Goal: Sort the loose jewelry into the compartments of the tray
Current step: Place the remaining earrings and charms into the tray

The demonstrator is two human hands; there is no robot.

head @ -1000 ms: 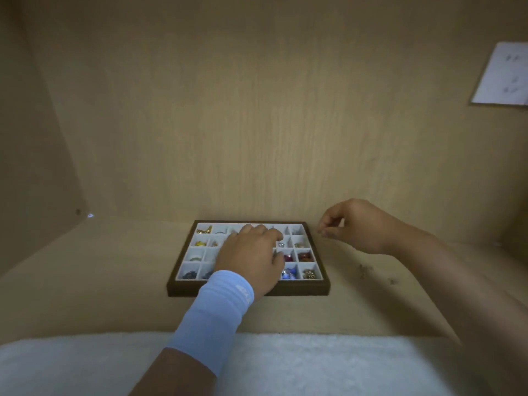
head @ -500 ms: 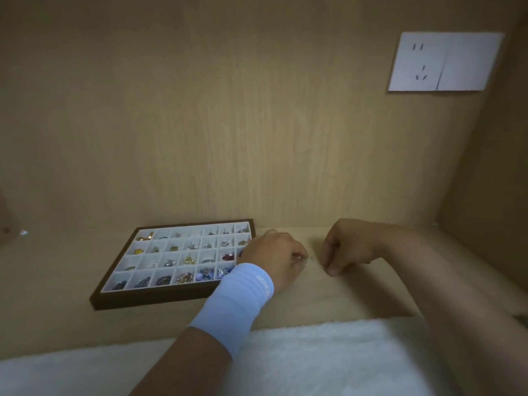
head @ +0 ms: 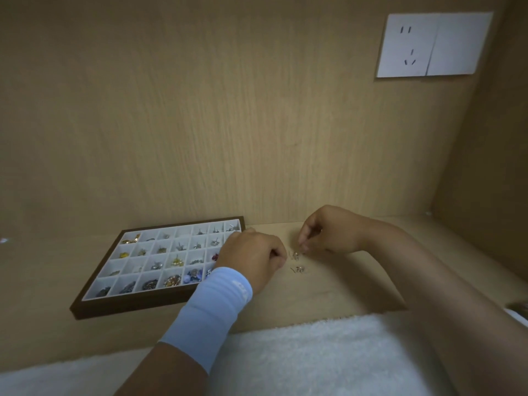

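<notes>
The loose jewelry lies on the bench [head: 328,295] just to the right of the tray: two small silvery pieces, one [head: 295,254] a little farther back and one [head: 298,269] nearer, close together but apart. They are too small to tell what kind they are.

The right hand [head: 328,231] hangs over the farther piece with its fingers bent down and their tips drawn narrow beside it; I cannot tell whether they actually pinch it. The left hand [head: 251,260] rests knuckles-up just left of the same piece, fingers curled under, and whether it holds anything is hidden. A pale blue sleeve [head: 211,310] covers that wrist.

The tray [head: 160,305] has a dark brown rim and a grid of white compartments, most with small items in them: gold and yellow pieces toward the left, silvery studs at the back, dark and blue beads along the front row. The left hand hides its right corner.

A white fluffy towel [head: 300,352] lies along the near edge of the bench. On the wood-panel wall behind, upper right, is a white wall socket [head: 428,44].
</notes>
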